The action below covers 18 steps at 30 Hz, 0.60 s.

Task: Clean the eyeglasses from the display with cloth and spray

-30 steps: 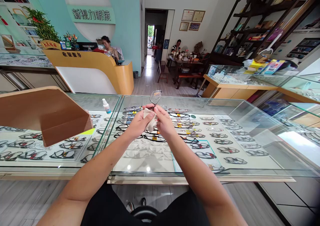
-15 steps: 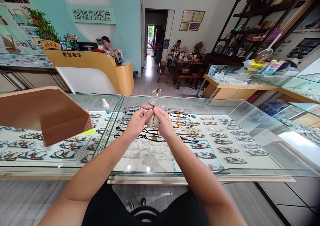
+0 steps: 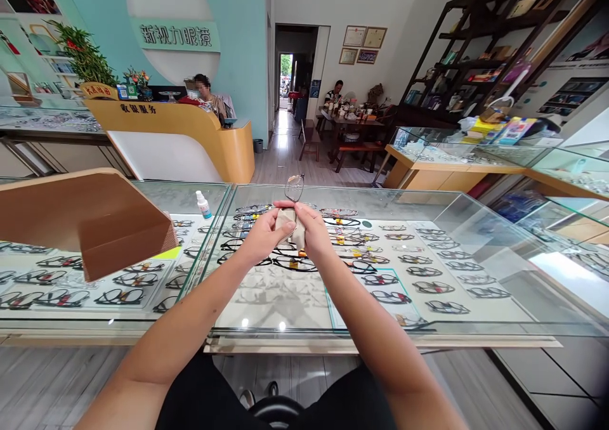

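Over the glass display counter (image 3: 280,319), both hands meet around a pair of eyeglasses (image 3: 294,189) and a light grey-beige cloth (image 3: 286,219). One lens stands up above my fingers; the rest of the eyeglasses is hidden by the hands and cloth. My left hand (image 3: 262,234) is closed, its thumb pressing the cloth. My right hand (image 3: 314,230) is closed too, fingers at the frame's lower edge with cloth hanging beneath. Which hand carries the frame's weight I cannot tell.
Rows of eyeglasses (image 3: 434,286) lie inside the counter. A white spray bottle (image 3: 203,205) stands on the glass at left, near a large brown cardboard-like panel (image 3: 114,221). Beyond are a cashier desk (image 3: 233,151) with a seated person (image 3: 214,100), and another person (image 3: 334,92) at a table.
The eyeglasses have turned a little, and the raised lens now stands more upright. My left thumb and fingers have shifted on the cloth, which shows more of its surface.
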Motion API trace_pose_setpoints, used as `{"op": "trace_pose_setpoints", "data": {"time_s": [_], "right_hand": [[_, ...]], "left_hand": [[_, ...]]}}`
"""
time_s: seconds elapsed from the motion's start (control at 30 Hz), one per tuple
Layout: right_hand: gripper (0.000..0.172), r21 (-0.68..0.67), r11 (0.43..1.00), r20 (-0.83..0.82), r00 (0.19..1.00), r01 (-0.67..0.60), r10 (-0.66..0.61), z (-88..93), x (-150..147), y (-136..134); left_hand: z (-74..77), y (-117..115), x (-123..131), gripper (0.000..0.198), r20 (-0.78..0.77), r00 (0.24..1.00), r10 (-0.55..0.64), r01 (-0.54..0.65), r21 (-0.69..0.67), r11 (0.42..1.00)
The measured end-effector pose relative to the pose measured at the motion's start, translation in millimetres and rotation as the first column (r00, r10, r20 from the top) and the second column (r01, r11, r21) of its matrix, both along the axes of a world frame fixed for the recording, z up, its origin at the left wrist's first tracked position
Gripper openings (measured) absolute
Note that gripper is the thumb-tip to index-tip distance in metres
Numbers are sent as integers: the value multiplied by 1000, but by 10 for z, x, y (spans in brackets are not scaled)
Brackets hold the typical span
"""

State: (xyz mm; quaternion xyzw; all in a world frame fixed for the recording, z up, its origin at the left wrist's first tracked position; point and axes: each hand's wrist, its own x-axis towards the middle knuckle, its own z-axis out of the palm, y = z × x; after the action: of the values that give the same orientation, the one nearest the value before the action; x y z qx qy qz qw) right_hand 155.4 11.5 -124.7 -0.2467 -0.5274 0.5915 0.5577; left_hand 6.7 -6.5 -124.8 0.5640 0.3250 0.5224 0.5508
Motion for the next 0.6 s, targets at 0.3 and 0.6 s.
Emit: {"op": "trace_pose_setpoints", "data": {"time_s": [0.3,0.6], "right_hand": [[45,115,993,65,998,13,-21,-9,-76,-91],[45,62,998,10,1000,18,-18,32,8,-48]], "left_hand": [[28,-64,109,62,52,978,204,-209,124,970],[10,22,-56,70,-57,998,39,-33,96,995]]}}
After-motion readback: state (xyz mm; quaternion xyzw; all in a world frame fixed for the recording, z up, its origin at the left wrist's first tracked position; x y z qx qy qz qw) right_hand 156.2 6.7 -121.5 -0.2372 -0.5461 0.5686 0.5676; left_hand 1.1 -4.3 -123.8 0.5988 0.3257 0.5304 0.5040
